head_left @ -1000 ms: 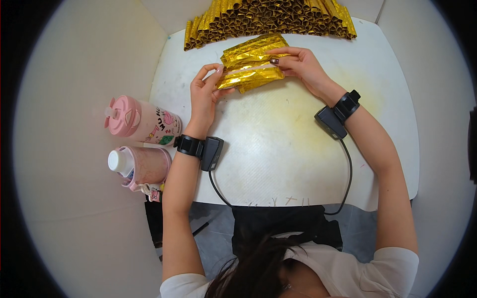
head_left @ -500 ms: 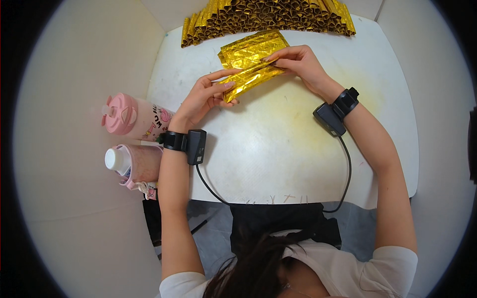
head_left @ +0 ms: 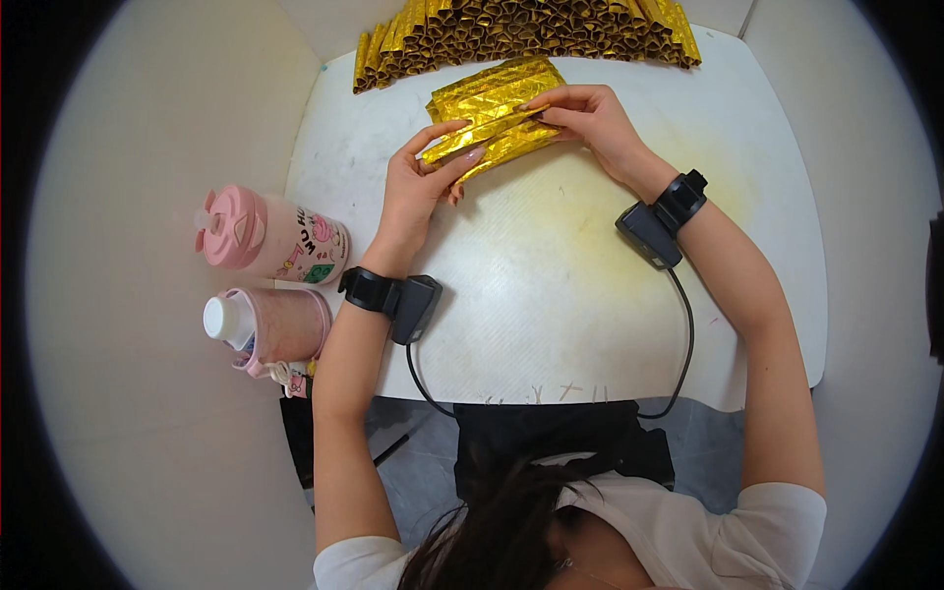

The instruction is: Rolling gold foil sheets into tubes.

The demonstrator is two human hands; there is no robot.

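A shiny gold foil sheet (head_left: 506,149), partly folded over lengthwise, is held between my two hands above the far middle of the white table. My left hand (head_left: 418,189) grips its left end, with the thumb on the near side and the index finger along the far edge. My right hand (head_left: 596,123) pinches the right part of the fold between thumb and fingertips. Just behind it lies a flat pile of gold foil sheets (head_left: 492,90), partly covered by the held sheet and my fingers.
Several rolled gold foil tubes (head_left: 531,34) are heaped along the table's far edge. At the left stand a pink-lidded bottle (head_left: 295,236) and a pink container (head_left: 290,323) with a white-capped bottle inside. Black wrist devices with cables sit on both forearms. Pale walls flank the table (head_left: 551,324).
My left hand has turned and shifted at the sheet's left end, its forearm swinging slightly right. The fold has opened a little, showing a gap. My right hand has barely moved.
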